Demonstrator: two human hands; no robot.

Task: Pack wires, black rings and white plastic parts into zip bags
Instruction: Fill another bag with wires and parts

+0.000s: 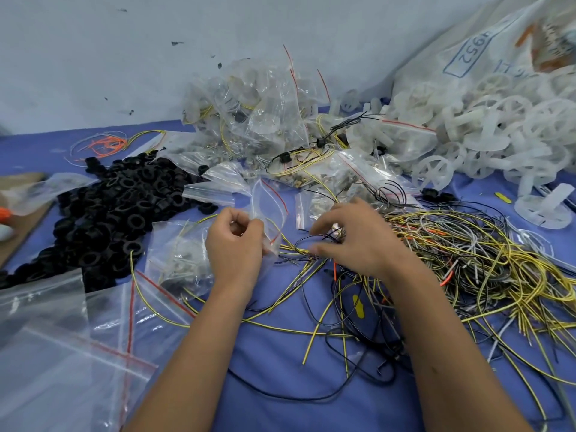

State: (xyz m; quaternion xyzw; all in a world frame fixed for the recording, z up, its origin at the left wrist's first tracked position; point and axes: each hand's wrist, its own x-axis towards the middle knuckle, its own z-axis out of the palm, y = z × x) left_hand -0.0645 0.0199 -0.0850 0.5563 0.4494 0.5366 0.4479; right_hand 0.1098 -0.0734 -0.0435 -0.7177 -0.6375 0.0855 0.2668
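Note:
My left hand pinches the mouth of a small clear zip bag with a red seal line, held upright over the blue table. Just to its right, my right hand curls its fingers round a small loop of thin black wire, close to the bag's opening. A big tangle of yellow, black and grey wires spreads to the right. Black rings lie heaped at the left. White plastic wheel parts are piled at the back right.
Filled zip bags are stacked at the back centre against the wall. Empty zip bags lie at the near left, one part-filled bag under my left wrist. A large white sack leans at the far right. Cardboard sits at the left edge.

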